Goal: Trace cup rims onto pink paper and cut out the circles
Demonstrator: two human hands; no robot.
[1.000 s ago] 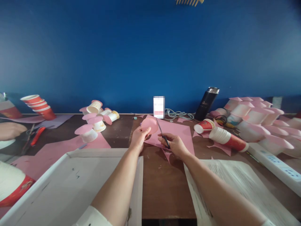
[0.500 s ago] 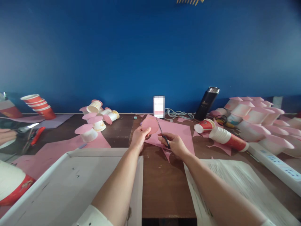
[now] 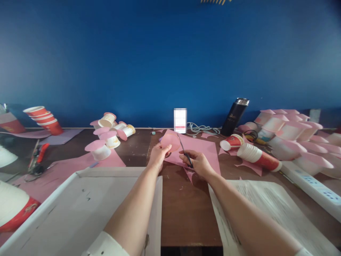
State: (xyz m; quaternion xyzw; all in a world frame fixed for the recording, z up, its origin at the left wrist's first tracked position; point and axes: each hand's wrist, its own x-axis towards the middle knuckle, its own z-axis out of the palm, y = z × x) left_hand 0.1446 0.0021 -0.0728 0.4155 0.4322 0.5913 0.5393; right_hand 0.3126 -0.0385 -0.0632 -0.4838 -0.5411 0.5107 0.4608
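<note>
In the middle of the head view, my left hand (image 3: pixel 160 154) pinches a roundish piece of pink paper (image 3: pixel 172 141), thumb on top. My right hand (image 3: pixel 197 161) is closed around the handles of dark scissors (image 3: pixel 183 147), whose blades point away from me at the right edge of the pink piece. Whether the blades are parted is too small to tell. Under both hands a larger pink sheet (image 3: pixel 205 151) lies on the brown table (image 3: pixel 190 213). A small pink scrap (image 3: pixel 191 176) lies below my right hand.
Left are a white box lid (image 3: pixel 112 199), pink-topped cups (image 3: pixel 98 149) and stacked red cups (image 3: pixel 44 119). Red-handled pliers (image 3: pixel 42 153) lie farther left. Right are a cup stack (image 3: pixel 258 156), a black thermos (image 3: pixel 234 117), a power strip (image 3: pixel 314 186) and several pink-topped cups (image 3: pixel 293 129).
My hands, the pink piece and the scissors have barely moved. At the far left, another person's hand has left the spot beside the pliers, where a white sleeve or cup-like shape now shows.
</note>
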